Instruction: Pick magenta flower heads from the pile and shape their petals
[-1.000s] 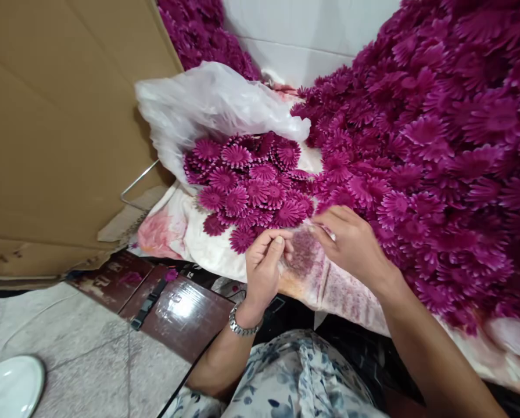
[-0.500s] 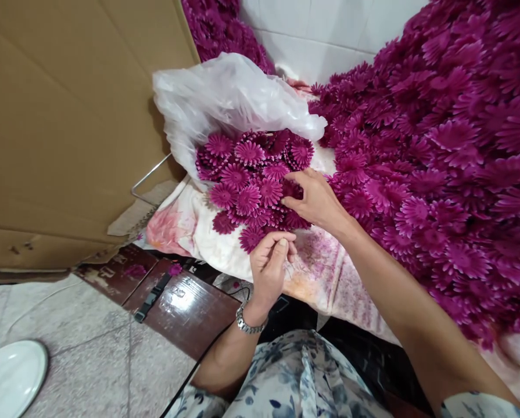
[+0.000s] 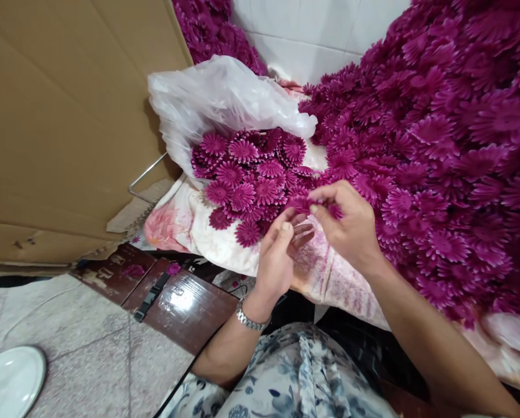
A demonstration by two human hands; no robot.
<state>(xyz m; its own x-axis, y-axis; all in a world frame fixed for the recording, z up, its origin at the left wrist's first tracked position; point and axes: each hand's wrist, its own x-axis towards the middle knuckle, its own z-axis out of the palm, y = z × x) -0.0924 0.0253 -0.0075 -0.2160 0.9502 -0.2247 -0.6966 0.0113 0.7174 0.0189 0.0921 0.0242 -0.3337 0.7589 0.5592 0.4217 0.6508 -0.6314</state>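
My right hand (image 3: 352,225) pinches a magenta artificial flower head (image 3: 301,204) between thumb and fingertips, in front of me. Just left of it is my left hand (image 3: 278,255), palm turned inward with its fingers apart, close under the flower's edge; whether they touch it I cannot tell. Beyond both hands, stacked magenta flower heads (image 3: 243,196) lie on a floral cloth (image 3: 225,247), partly inside a crumpled clear plastic bag (image 3: 229,93).
To the right rises a large heap of loose magenta flower heads (image 3: 443,174). A cardboard box (image 3: 68,128) stands at the left, with a bent metal wire (image 3: 146,172) beside it. Below are a brown wooden surface (image 3: 190,305) with a black buckle strap (image 3: 153,296), and a white round object (image 3: 13,380).
My right hand has drawn back from the flower stacks toward me and now holds a flower head. My left hand has opened its fingers and come up beside it.
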